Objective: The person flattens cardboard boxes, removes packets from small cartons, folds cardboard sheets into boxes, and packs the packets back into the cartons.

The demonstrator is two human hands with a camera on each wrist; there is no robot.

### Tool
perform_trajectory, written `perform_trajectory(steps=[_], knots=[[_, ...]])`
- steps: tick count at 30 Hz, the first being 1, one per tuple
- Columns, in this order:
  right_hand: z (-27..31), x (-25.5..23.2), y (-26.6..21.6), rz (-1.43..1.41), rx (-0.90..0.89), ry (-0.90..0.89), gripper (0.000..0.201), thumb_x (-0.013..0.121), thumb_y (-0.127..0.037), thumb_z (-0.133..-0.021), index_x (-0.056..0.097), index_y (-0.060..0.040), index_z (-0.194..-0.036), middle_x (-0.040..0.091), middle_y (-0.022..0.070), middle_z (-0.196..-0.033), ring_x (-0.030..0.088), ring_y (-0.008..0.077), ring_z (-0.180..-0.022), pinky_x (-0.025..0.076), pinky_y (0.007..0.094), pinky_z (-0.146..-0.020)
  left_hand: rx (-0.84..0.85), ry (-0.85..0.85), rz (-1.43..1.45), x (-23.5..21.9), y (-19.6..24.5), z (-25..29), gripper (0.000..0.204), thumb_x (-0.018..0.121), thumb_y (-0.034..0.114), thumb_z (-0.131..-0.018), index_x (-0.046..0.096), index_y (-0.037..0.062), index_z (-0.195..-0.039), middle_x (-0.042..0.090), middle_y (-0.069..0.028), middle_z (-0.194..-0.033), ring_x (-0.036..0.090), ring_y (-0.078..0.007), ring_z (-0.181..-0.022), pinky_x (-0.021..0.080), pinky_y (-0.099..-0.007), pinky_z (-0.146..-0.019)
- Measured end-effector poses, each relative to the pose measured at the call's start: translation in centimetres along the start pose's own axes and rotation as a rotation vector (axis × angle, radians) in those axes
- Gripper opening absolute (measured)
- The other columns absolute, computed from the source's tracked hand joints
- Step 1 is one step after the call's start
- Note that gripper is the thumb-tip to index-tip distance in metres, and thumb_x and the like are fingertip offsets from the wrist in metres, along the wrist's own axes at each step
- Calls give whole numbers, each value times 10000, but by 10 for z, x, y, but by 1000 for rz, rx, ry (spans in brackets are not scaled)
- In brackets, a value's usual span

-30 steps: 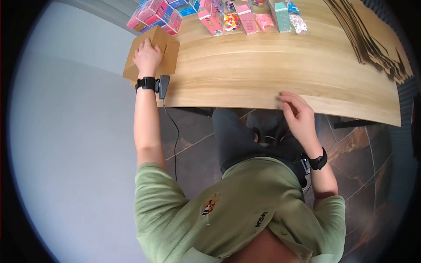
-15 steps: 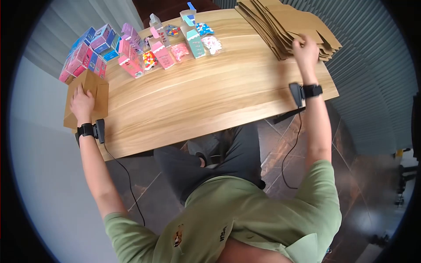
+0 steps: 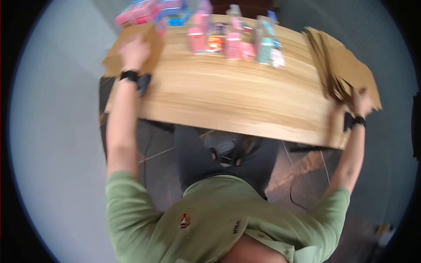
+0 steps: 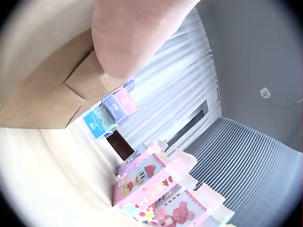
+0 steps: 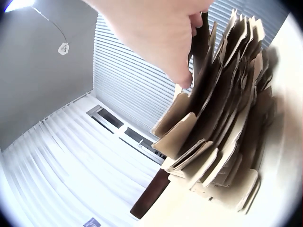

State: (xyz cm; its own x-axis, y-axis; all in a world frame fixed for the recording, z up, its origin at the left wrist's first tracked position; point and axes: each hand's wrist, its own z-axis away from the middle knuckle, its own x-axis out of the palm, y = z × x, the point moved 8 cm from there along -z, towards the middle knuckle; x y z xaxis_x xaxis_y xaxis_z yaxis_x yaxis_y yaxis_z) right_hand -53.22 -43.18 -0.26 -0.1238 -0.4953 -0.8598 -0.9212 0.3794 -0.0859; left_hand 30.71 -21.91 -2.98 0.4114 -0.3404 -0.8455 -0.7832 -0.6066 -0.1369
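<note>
At the table's left end, my left hand rests on top of a brown cardboard box, fingers reaching forward over its folded flaps. The left wrist view shows the heel of that hand close over the box's top panel. Far to the right, my right hand is at the near corner of a stack of flattened cardboard boxes. In the right wrist view, its thumb and curled fingers pinch the edge of a flattened cardboard box on the stack's upper side; the fingertips are partly hidden.
Pink, purple and teal paper boxes stand along the back of the wooden table, with bags of small coloured pieces beside them. More pink and blue boxes are piled behind the cardboard box. Corrugated curtain hangs beyond the stack.
My right hand has gone from the table's front edge out to the cardboard stack and now grips at its near corner. The left hand stays on the box. The head view has swung and blurred.
</note>
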Motion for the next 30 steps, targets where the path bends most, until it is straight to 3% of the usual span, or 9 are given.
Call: perform_trajectory(steps=[3,7,9,13,20,22,24,26,30], knots=[[-37,39,29,-282,-180,236,537,702,-436,-842,670,-103,-1262,718,190,-1135,673,362,-1082,509,432,-960,-8,53,-68,-16,13,6,468,583,385,-899,589,164,-1312,618,-107,-1312,558,-355,-1235,416,-587,-1003],[-30,63,70,-1204,71,17,374,656,-111,-951,621,39,-1292,683,101,-1216,654,156,-1010,525,291,-893,-43,57,-33,-16,13,9,523,599,382,-905,556,179,-1386,582,-106,-1374,500,-358,-1310,353,-605,-1072],[-7,73,92,-1515,166,-89,404,642,-125,-969,585,22,-1341,638,108,-1284,636,180,-1090,502,273,-922,-47,68,-18,-17,14,10,513,602,377,-908,562,177,-1378,580,-107,-1378,502,-360,-1309,349,-610,-1075],[104,-21,82,-1581,93,94,340,575,-60,-1002,560,76,-1314,605,115,-1271,587,182,-1161,532,304,-956,-42,60,-2,-20,14,8,496,603,360,-906,576,176,-1365,586,-103,-1371,507,-364,-1300,349,-607,-1075],[235,-60,113,-1558,295,102,336,570,-67,-1014,567,19,-1339,598,104,-1325,581,170,-1158,486,283,-939,-14,62,18,-13,11,4,510,599,371,-897,579,174,-1367,545,-124,-1416,500,-348,-1307,353,-617,-1065],[263,-59,120,-1540,317,86,324,567,-74,-1019,572,12,-1331,605,98,-1313,591,162,-1140,494,279,-928,-17,264,77,-23,12,9,522,594,360,-894,577,157,-1375,449,-168,-1494,463,-386,-1333,333,-643,-1074],[290,-65,129,-1515,346,66,311,560,-68,-1022,575,14,-1321,615,89,-1297,602,154,-1122,500,270,-911,102,584,191,-72,17,22,525,615,307,-872,583,129,-1365,372,-207,-1533,425,-420,-1352,315,-671,-1072],[312,-64,138,-1543,349,-10,282,562,-53,-1017,600,24,-1286,641,80,-1221,609,120,-1048,492,235,-854,267,768,437,-126,29,46,481,657,155,-817,606,97,-1292,464,-227,-1434,440,-425,-1319,338,-550,-1101],[332,-67,140,-1533,343,-200,227,569,-46,-1012,630,37,-1214,655,42,-1070,594,72,-901,468,199,-781,420,652,739,-192,81,119,320,566,-41,-873,652,34,-1172,597,-185,-1293,567,-329,-1194,453,-410,-1004]])
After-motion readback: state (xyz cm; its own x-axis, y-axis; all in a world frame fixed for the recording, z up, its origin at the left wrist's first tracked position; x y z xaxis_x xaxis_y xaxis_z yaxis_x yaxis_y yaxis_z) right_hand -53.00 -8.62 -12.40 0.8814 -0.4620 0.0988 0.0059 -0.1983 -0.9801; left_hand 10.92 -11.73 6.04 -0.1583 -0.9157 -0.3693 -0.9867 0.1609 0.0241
